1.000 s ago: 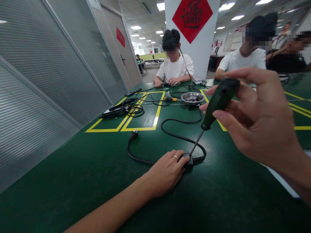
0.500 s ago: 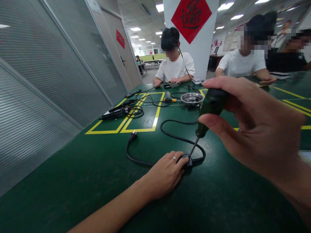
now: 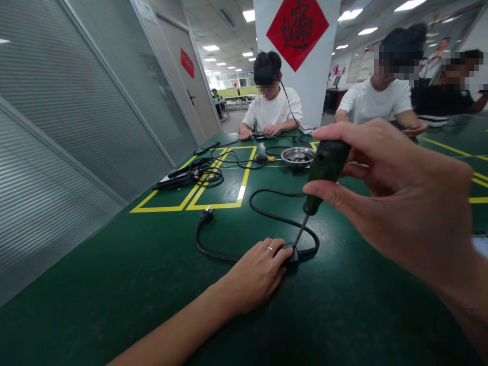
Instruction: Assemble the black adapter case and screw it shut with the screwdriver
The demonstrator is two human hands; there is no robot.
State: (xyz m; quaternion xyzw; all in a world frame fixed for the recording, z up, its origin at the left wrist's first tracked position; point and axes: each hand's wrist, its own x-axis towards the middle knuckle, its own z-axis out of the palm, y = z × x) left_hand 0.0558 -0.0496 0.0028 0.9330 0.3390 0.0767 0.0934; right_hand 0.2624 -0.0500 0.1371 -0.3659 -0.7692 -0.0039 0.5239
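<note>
My right hand (image 3: pixel 404 188) grips a screwdriver (image 3: pixel 324 170) by its dark green handle, thumb on one side and fingers on the other. The shaft slants down to the left, and its tip meets the top of a small black box (image 3: pixel 293 257) on a power cord. Fingers of my left hand (image 3: pixel 255 272) press that box against the table and cover much of it. From the box the black cord (image 3: pixel 213 251) runs left to a two-pin plug (image 3: pixel 206 216). On the other side, the cord loops back across the table.
A metal bowl (image 3: pixel 299 165) with small parts stands beyond, beside a yellow-and-black screwdriver (image 3: pixel 265 158). Tangled black cables (image 3: pixel 208 175) lie at the left over yellow tape outlines (image 3: pixel 213 206). Two people in white shirts sit across the green table (image 3: pixel 152 284).
The whole view has shifted slightly. My right hand and the screwdriver handle have tilted a little to the left, while the tip stays at the box. My left hand keeps its hold.
</note>
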